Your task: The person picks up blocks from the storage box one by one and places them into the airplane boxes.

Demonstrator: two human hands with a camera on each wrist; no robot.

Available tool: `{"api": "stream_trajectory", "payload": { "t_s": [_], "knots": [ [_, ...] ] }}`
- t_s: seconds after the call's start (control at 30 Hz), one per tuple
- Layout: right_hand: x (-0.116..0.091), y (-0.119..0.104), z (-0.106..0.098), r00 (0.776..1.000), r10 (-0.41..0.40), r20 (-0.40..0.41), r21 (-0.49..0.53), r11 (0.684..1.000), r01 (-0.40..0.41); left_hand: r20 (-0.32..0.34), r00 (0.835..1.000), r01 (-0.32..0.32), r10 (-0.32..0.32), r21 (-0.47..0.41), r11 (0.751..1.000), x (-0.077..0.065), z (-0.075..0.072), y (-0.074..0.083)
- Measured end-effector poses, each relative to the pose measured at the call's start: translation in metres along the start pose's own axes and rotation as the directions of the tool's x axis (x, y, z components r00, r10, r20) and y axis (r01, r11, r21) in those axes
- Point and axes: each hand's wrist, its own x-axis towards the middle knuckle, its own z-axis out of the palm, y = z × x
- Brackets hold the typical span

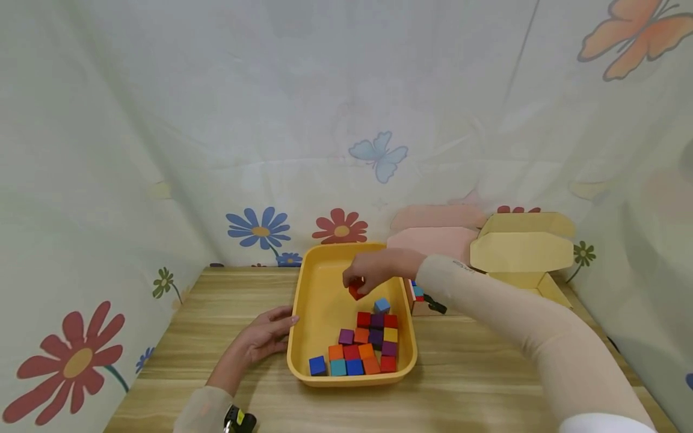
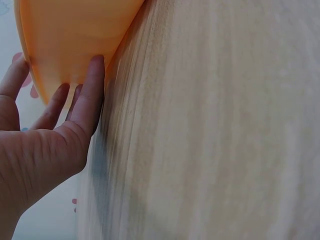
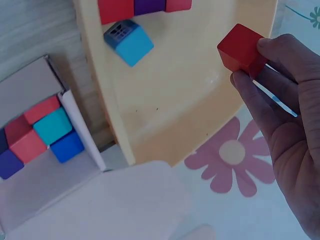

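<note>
Red cube (image 3: 239,46) held over yellow tray (image 1: 320,294), sleeve lettering (image 1: 463,265) illegible

flwr-print backdrop (image 1: 303,90), wd-grain tbl (image 1: 460,373)

Booth (image 1: 178,144): appeared makeshift; building type could not be determined.
Sheeting (image 1: 303,78): hung creased on three sides, printed with flowers (image 1: 78,362) and butterflies (image 1: 379,157).
Table (image 1: 460,373): wood-grain, stood within.

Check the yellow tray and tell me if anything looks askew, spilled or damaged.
The light blue cube looks askew in the right half of the yellow tray: it sits turned at an angle to the straight row of red and purple cubes beside it, and one face bears dark markings. I see nothing spilled or damaged.
</note>
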Motion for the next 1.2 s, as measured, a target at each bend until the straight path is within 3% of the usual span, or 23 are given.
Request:
{"api": "stream_trajectory", "payload": {
  "t_s": [0.47, 0.73, 1.2],
  "knots": [
    [-0.036, 0.018, 0.0, 0.992, 0.125, 0.027, -0.028, 0.992, -0.124, 0.008, 1.0, -0.008, 0.008, 0.003, 1.0, -0.001, 0.001, 0.0],
    [-0.059, 0.021, -0.008, 0.975, 0.224, 0.017, -0.018, 0.975, -0.223, 0.022, 1.0, -0.012, 0.012, 0.0, 1.0, 0.0, 0.001, 0.0],
    [-0.097, 0.056, 0.008, 0.981, 0.176, -0.075, 0.021, 0.984, -0.175, -0.005, 1.0, 0.003, -0.003, 0.009, 1.0, -0.001, 0.001, 0.002]
  ]
}}
